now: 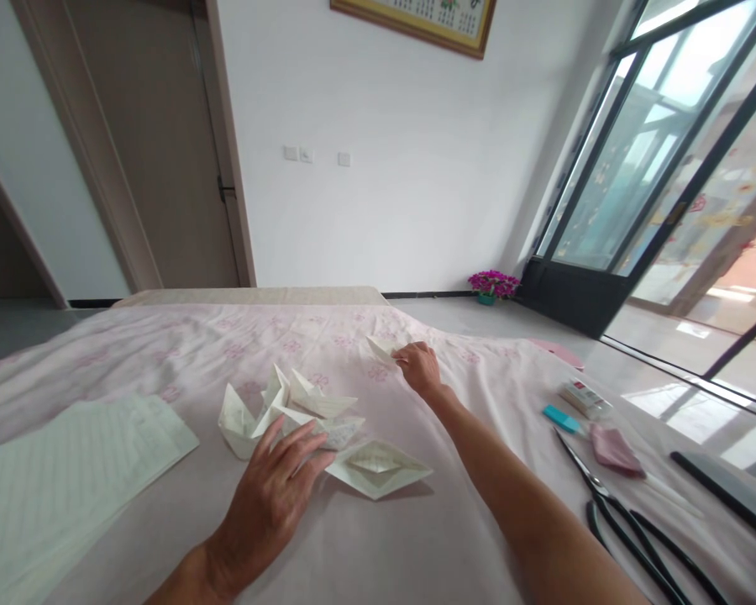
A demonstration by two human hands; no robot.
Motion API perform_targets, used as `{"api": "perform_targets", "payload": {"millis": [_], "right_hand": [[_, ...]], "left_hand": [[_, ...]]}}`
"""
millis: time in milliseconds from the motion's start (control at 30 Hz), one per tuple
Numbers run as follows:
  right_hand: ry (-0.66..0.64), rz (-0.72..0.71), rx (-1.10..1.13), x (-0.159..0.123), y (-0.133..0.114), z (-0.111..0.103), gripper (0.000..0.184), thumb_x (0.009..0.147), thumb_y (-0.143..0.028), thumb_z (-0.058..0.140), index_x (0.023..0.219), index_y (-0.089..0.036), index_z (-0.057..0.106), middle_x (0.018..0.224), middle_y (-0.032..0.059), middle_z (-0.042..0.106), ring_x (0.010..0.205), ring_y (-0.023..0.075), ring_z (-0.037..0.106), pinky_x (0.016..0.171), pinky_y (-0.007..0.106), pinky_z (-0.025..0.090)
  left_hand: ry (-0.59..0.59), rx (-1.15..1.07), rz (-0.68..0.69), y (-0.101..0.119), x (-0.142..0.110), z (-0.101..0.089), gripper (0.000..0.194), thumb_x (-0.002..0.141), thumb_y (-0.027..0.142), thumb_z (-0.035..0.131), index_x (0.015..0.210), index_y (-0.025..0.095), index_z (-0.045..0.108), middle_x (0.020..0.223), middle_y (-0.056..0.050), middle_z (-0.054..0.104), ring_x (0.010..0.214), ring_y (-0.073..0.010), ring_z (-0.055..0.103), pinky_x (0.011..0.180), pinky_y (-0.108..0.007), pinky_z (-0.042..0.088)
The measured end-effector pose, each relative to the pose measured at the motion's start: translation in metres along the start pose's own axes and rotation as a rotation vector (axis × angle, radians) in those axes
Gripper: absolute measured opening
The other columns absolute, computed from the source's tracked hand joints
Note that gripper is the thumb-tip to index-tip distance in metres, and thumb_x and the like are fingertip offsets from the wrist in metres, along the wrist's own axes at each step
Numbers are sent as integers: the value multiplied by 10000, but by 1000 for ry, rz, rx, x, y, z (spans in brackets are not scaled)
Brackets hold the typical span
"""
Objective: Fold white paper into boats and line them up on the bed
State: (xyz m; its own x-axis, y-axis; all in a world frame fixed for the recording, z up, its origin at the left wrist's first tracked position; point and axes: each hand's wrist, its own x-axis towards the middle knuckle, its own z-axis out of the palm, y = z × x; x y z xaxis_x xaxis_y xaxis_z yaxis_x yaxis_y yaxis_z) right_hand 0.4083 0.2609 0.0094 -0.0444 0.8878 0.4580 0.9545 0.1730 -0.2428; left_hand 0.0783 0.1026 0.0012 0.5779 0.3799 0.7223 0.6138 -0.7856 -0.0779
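Several folded paper boats (pixel 277 399) sit bunched together on the flowered cloth. My left hand (pixel 274 479) rests against the near side of this bunch, palm down, with its fingers stretched out. Just right of its fingertips, one paper boat (pixel 378 466) lies on the cloth, its middle opened out. Farther off, my right hand (pixel 419 368) reaches forward with its fingers closed on the end of another paper boat (pixel 381 347). That boat's right part is hidden behind the fingers.
A stack of lined paper sheets (pixel 88 470) lies at the left. To the right are black-handled scissors (pixel 598 487), a blue eraser-like block (pixel 560 418), a small white box (pixel 585 397), a pink cloth piece (pixel 616 449) and a dark flat object (pixel 731 496). Purple flowers (pixel 493 284) stand on the floor.
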Motion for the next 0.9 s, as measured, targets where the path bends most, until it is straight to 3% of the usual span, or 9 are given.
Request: {"api": "perform_targets", "payload": {"millis": [167,333,767,900], "right_hand": [[17,-128,18,-20,-10,-6,184,890,-227,592,953,-299,749,993,21,718,1087,225,507,961,355,327],[38,-200,33,-27,-16,-2,218,821,-163,637,965,-281,751,1024,32,718,1109,246,496,985,392,305],[148,-144,103,-29,-15,2,448,711,-85,570,1103,-262,699,1112,45,680,1121,256,488,995,406,333],[262,-14,234,-33,-17,-1,514,657,-48,486,1087,-240,692,1151,57,657,1129,256,489,1009,423,350]], "left_hand": [[16,-7,-8,-3,-5,-2,378,887,36,469,1156,246,631,1187,-48,671,1244,-235,544,1143,-573,302],[-5,-34,1,-3,-6,0,362,896,44,454,1124,252,644,1175,-35,675,1248,-216,539,1149,-526,315],[12,-88,-53,-7,-11,3,406,870,9,430,1119,252,639,1172,-39,670,1234,-217,547,1112,-506,371],[40,-140,-105,-6,-12,3,366,873,25,423,1066,238,648,1122,-47,677,1120,-189,611,1010,-388,486]]}}
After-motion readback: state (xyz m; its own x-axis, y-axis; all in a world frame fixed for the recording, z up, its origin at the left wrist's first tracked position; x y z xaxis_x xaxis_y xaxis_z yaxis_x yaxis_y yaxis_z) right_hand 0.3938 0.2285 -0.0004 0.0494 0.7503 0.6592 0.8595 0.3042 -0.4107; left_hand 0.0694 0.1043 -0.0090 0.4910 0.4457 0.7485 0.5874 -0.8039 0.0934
